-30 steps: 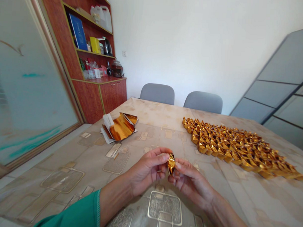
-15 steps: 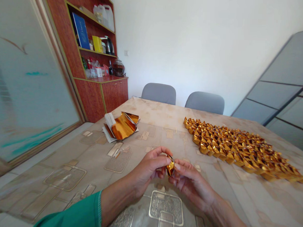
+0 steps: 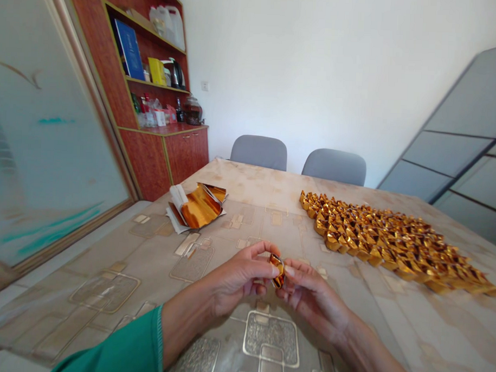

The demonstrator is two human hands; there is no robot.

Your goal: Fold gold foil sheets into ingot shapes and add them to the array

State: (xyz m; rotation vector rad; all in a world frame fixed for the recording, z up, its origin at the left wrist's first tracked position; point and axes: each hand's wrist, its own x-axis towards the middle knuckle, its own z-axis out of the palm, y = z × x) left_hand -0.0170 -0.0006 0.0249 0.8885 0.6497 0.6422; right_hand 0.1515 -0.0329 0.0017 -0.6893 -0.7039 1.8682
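Observation:
A small folded piece of gold foil paper is pinched between both my hands just above the table. My left hand grips it from the left with thumb and fingertips closed on it. My right hand holds its right side, fingers curled around it. To the right on the table lies a large spread of several folded gold paper ingots laid in rows. A stack of flat gold foil sheets with white backing lies to the left, beyond my hands.
Two grey chairs stand at the table's far edge. A red-brown cabinet with shelves of bottles, a kettle and a blue book stands at the left wall. A frosted glass panel is at the left, grey panels lean at the right.
The gold piece has tipped from upright to tilted and sits slightly lower between my fingers. Both hands have shifted a little downward. Nothing else on the table has moved.

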